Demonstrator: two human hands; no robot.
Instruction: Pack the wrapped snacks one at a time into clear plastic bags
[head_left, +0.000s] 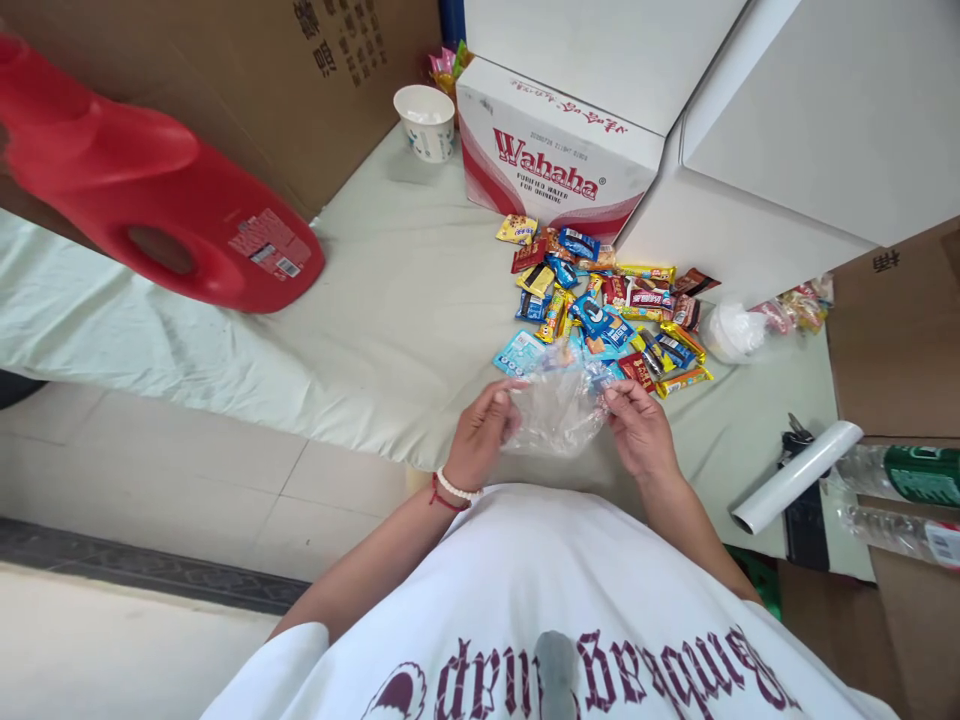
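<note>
A clear plastic bag [559,412] is stretched between my two hands over the front edge of the cloth-covered table [360,350]. My left hand [484,425] pinches its left side between thumb and fingers. On the other side my right hand [641,428] grips the bag's right edge the same way. Just beyond the bag lies a loose pile of small wrapped snacks [604,325], in blue, yellow, red and brown packets. A light-blue packet [521,352] rests near my left fingertips. Whether anything is inside the bag I cannot tell.
A Wahaha water carton [559,150] stands behind the snacks, with a paper cup [426,122] to its left. A large red jug [172,200] occupies the left. To the right are a crumpled white bag [735,332], a white roll [796,477] and plastic bottles [919,473].
</note>
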